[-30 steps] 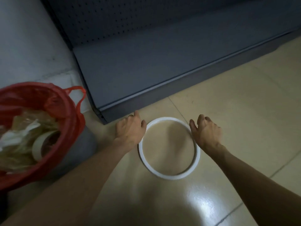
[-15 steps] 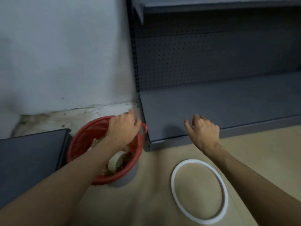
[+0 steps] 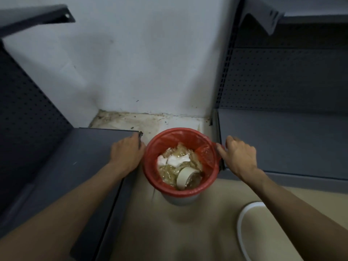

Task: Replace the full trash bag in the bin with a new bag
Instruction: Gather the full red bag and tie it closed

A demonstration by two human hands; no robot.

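Observation:
A small grey bin [image 3: 178, 200] stands on the floor in a corner, lined with a red trash bag [image 3: 180, 135] folded over its rim. The bag holds crumpled clear plastic, white paper [image 3: 175, 160] and a roll of tape [image 3: 183, 178]. My left hand [image 3: 126, 153] hovers at the bin's left side, fingers apart, just off the rim. My right hand [image 3: 239, 157] is at the right side, its thumb touching the bag's loose handle at the rim. Neither hand has closed on anything.
Dark grey metal shelves flank the bin: a low shelf [image 3: 79, 166] on the left and another [image 3: 282, 140] on the right. A white plastic ring [image 3: 242, 221] lies on the tiled floor at the lower right. A stained white wall [image 3: 150, 63] is behind.
Both hands left the white ring on the floor and moved to the bin. The view swung left, centring the bin. My left hand slid off the bag's top to its left side.

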